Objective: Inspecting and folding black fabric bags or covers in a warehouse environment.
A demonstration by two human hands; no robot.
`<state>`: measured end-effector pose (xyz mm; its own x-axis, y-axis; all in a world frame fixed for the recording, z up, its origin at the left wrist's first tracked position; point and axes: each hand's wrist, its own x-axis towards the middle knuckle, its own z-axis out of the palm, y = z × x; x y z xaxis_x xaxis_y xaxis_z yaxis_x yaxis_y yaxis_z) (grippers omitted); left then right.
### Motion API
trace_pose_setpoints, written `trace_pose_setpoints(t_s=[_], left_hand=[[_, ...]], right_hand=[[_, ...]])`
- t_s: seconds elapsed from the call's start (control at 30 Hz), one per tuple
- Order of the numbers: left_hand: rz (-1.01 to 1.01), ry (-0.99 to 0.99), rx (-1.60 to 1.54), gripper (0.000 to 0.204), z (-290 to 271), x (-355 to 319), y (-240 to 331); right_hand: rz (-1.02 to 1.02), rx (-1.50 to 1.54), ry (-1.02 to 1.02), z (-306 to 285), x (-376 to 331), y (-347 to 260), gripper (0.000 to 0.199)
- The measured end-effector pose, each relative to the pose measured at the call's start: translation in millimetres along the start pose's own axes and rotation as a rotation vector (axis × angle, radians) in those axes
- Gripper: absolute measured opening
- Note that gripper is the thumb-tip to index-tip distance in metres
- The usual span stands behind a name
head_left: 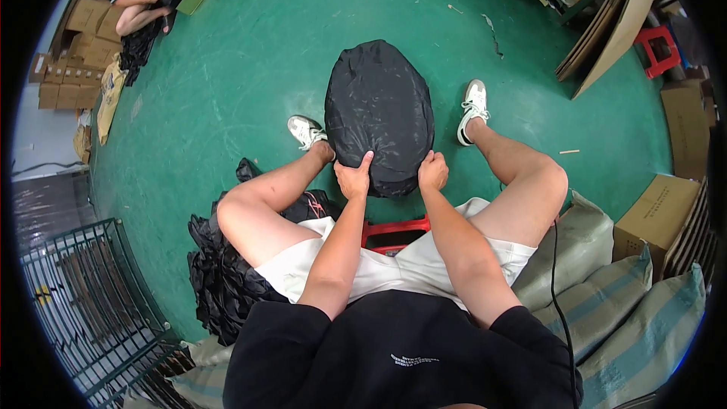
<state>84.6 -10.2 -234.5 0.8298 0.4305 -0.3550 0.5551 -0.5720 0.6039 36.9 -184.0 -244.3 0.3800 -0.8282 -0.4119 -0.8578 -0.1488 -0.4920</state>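
Head-worn fisheye; looks down from close above white shorts [382, 271]; toward green floor [242, 68].

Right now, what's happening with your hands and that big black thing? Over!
Left grip, right grip: both on near end of wrinkled black oval bundle. White laced shoes flank it; no obstruction seen.

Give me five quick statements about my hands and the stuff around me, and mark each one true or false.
1. The left hand grips the near end of the black oval bundle. True.
2. The right hand is on the bundle's far end. False: it grips the near end, on the right side.
3. Crumpled black material lies beside the left leg. True.
4. The flat cardboard sheets are at the picture's lower left. False: they stand at upper right.
5. The floor is green. True.
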Motion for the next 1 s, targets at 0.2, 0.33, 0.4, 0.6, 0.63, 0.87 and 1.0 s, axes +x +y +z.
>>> trace_pose_setpoints(t_s=[0.2, 0.33, 0.4, 0.6, 0.63, 0.87, 1.0], left_hand=[[0.035, -0.093, 0.035, 0.112, -19, -18, -10], [0.039, -0.205, 0.119, 0.114, -24, -29, -13], [0.027, -0.214, 0.177, 0.114, -28, -31, -15], [-0.007, -0.491, 0.302, 0.119, -33, -26, -40], [0.015, -0.486, 0.327, 0.121, -32, -23, -41], [0.057, -0.638, 0.429, 0.122, -21, -36, -32], [0.168, -0.703, 0.406, 0.109, -10, -33, -54]], right_hand=[[-0.602, 0.172, 0.404, -10, -9, -13, 0.044], [-0.959, -0.519, -0.244, -14, -23, -14, 0.082], [-0.860, -0.613, -0.323, -14, -30, -15, 0.085], [-0.757, -0.737, -0.512, -22, -55, -18, 0.083], [-0.728, -0.759, -0.555, -23, -59, -21, 0.083], [-0.616, -0.829, -0.575, -28, -53, -21, 0.087], [-0.595, -0.882, -0.644, -33, -60, -36, 0.090]])
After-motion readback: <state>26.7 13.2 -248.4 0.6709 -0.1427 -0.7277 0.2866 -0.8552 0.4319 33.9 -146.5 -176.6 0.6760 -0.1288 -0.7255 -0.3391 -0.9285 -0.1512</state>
